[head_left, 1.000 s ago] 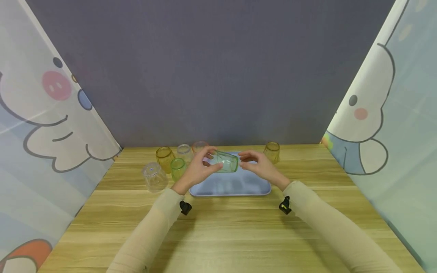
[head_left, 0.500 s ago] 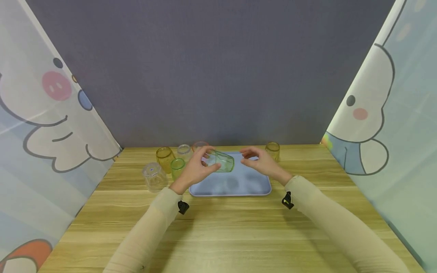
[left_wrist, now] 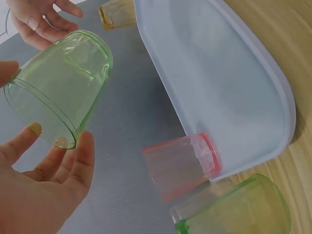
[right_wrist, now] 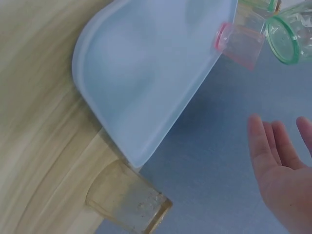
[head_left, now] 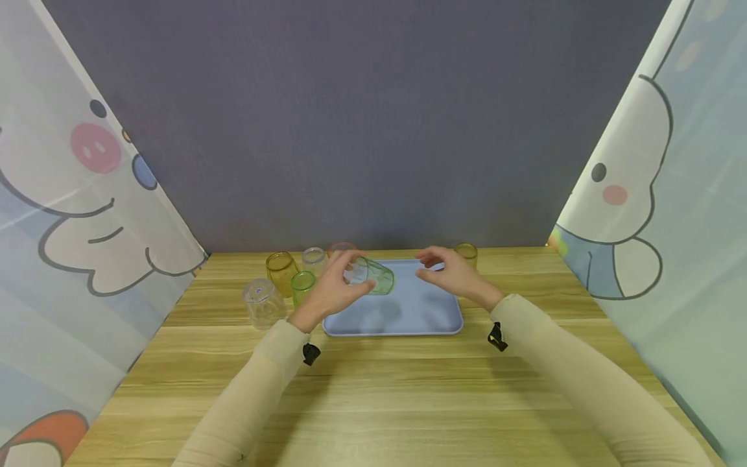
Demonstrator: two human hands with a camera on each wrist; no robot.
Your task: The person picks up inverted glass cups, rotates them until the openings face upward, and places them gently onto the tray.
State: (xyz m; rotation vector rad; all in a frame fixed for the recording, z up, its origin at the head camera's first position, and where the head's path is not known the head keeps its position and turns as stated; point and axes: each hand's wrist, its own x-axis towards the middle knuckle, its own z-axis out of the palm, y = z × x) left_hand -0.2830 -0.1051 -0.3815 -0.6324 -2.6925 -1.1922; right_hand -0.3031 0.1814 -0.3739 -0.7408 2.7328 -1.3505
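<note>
A clear green drinking glass (head_left: 380, 277) lies tilted on its side in the air over a pale blue tray (head_left: 421, 314). My left hand (head_left: 335, 289) holds it from the left, thumb and fingers spread around one end. In the left wrist view, the fingertips press the edge of the green glass (left_wrist: 73, 80). To the right, my right hand (head_left: 454, 275) hovers above the tray with a gap between it and the glass. Its fingers (right_wrist: 261, 141) are loosely bent and hold nothing.
Left of the tray stand several glasses: amber (head_left: 280, 275), green (head_left: 301, 290), and clear ones, including a larger clear glass (head_left: 265, 305). A pink glass (left_wrist: 183, 163) sits by the tray's back left corner. Another amber glass (right_wrist: 126, 197) stands behind the right hand. A dark partition (head_left: 373, 130) rises behind.
My right hand has drawn away rightward from the green glass, widening the gap. The left hand has carried the glass slightly left.
</note>
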